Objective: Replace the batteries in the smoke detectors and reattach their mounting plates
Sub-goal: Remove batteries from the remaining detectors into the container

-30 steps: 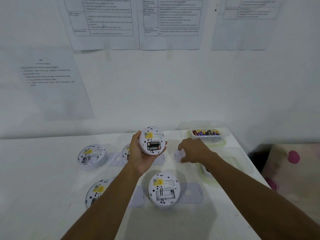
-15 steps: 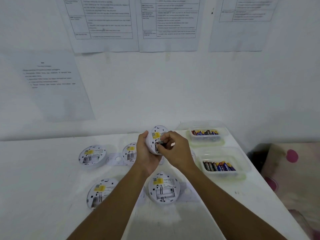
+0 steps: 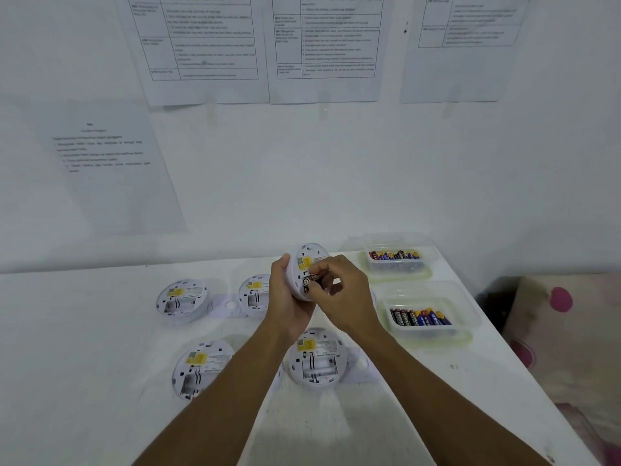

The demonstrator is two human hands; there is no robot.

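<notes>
- Right hand has come up off the desk and across to the held smoke detector, where its fingertips now pinch a battery at the open bay.
- Left hand is wrapped round the held smoke detector's left rim. It keeps the unit raised above the desk, with the back and its yellow label turned towards the person.
- The coming move turns on the battery's lie. Its long axis runs roughly across the back of the held smoke detector, with the bare round end towards the left hand and the rest hidden under the right fingers. The right hand is plainly the nearer one to work it. I cannot tell whether the cell is going in or coming out.
- Five detectors in all. Besides the held one, four lie back-up on the desk with their bays looking empty:
  - the far-left detector and the mid-left detector, both left of the held smoke detector;
  - the near-left detector and the near detector, both below it towards the person.
- Two clear tubs of batteries stand right of the held smoke detector: the far tub and the near tub.
- One mounting plate shows clearly to its left. Others are partly hidden, so I cannot count them.
</notes>
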